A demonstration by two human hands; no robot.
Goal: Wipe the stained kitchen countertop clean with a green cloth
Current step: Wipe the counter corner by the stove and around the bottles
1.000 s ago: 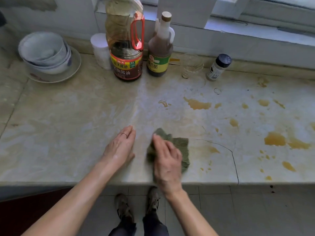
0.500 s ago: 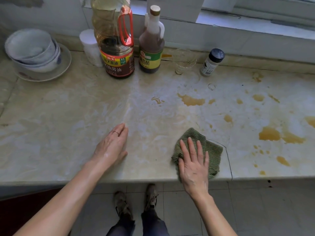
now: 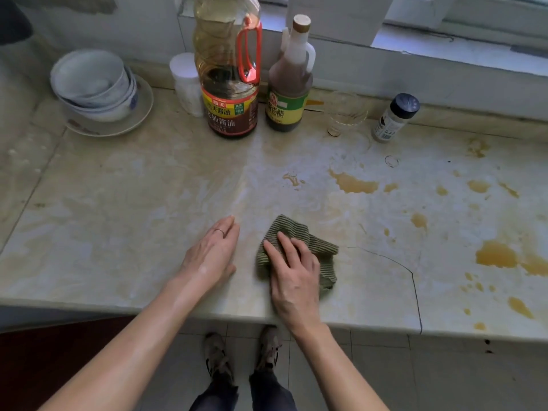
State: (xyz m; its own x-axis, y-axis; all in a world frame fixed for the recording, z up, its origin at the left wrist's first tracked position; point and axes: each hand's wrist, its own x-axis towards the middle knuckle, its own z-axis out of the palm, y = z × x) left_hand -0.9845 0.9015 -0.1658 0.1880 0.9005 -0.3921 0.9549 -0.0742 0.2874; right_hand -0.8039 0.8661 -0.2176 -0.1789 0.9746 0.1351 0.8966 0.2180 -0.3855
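A crumpled green striped cloth (image 3: 321,250) lies on the pale marble countertop (image 3: 133,209) near its front edge. My right hand (image 3: 292,271) presses flat on the cloth with straight, spread fingers. Just left of it, my left hand (image 3: 212,253) rests flat on the bare counter, apart from the cloth. Yellow-brown stains mark the right half of the counter: a long puddle (image 3: 354,183) beyond the cloth and a large blot (image 3: 498,255) far right, with several small drops around them.
Along the back wall stand a big soy sauce jug (image 3: 228,84), a vinegar bottle (image 3: 289,90), a white jar (image 3: 185,80), a clear glass (image 3: 344,114) and a spice shaker (image 3: 394,118). Stacked bowls on a plate (image 3: 98,90) sit back left. A thin crack (image 3: 413,280) runs through the counter right of the cloth.
My right hand slid the cloth right, then back left toward my left hand, bunching it up. My left hand has stayed flat in place.
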